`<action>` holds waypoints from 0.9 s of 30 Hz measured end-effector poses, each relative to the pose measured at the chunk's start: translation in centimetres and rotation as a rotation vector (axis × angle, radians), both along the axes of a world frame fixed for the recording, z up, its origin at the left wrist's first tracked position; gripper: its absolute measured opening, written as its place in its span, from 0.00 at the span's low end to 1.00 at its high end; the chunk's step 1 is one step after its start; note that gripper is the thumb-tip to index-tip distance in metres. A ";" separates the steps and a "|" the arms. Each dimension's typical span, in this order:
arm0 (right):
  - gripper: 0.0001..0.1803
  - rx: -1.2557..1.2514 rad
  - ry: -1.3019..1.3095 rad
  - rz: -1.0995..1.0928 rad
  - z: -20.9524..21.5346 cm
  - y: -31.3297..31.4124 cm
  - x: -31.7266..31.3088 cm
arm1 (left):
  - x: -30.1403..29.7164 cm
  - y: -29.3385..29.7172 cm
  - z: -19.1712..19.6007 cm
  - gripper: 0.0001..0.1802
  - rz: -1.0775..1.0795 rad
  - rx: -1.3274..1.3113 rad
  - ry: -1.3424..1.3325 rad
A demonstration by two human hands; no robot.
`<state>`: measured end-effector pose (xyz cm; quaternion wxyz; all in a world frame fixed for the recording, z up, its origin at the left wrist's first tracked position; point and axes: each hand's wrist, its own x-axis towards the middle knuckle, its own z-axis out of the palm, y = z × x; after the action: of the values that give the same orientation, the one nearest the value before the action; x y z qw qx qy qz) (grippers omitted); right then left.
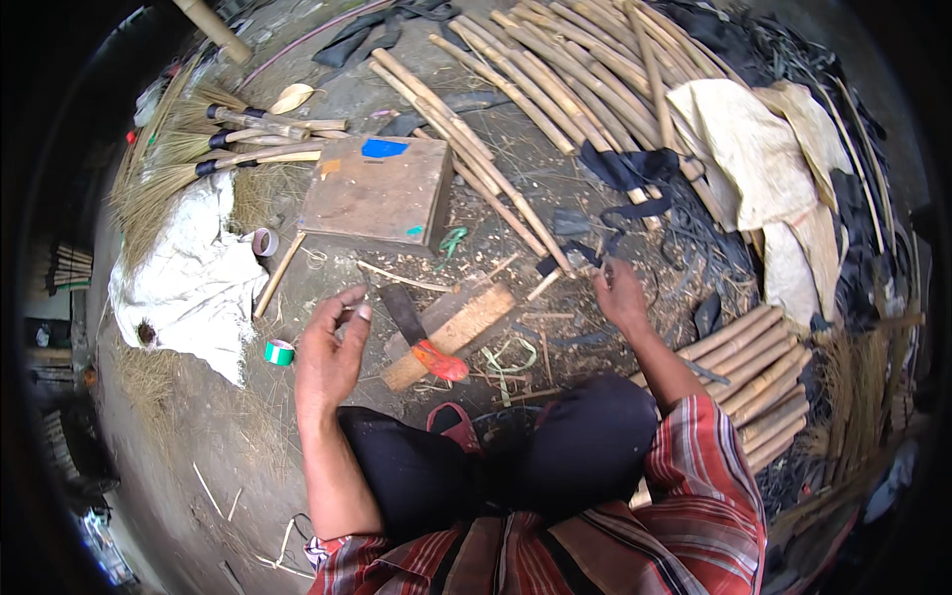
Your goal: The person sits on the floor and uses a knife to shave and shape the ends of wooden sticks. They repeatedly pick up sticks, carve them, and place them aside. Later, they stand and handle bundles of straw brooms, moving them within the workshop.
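Note:
My left hand (332, 347) hangs over the ground left of a wooden block (466, 322), thumb apart from the loosely curled fingers and nothing visible in them. Across the block lies a broad-bladed knife (402, 312), its orange-wrapped handle toward me. Farther right, my right hand (622, 296) has its fingertips pinched at a dark rubber strip (583, 254), close to the near end of a bamboo pole (526, 226). The fingers partly hide how the strip is gripped.
Beyond the block stands a wooden box (372, 193). Bamboo poles (565, 74) lie at the far right, with cut poles (754, 372) beside my right arm. Stick brooms (233, 149) and a white sack (193, 283) are at left, near green tape (280, 352).

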<state>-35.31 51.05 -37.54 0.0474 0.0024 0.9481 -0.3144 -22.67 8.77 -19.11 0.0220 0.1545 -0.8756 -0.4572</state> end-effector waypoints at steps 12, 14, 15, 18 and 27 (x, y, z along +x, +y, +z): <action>0.24 -0.097 0.069 0.114 -12.2 -14.4 -18.3 | -2.8 -1.4 0.6 0.19 -0.001 -0.155 -0.087; 0.24 -0.109 0.110 0.050 -11.8 -13.5 -18.7 | -2.9 -1.8 0.5 0.19 0.030 -0.142 -0.103; 0.24 0.001 0.283 0.003 -11.2 -13.3 -19.0 | -2.9 -1.9 0.4 0.19 0.037 -0.142 -0.095; 0.24 0.280 0.480 -0.102 -9.1 -14.1 -20.8 | -3.2 -2.0 0.2 0.19 0.036 -0.116 -0.088; 0.28 0.124 -0.242 -0.043 -10.2 -25.0 -24.3 | -3.1 -1.9 0.7 0.19 -0.009 -0.148 -0.074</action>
<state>-59.56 26.07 -47.70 0.1546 0.0635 0.9528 -0.2534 -25.82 6.88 -18.37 -0.0012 0.1652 -0.9079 -0.3853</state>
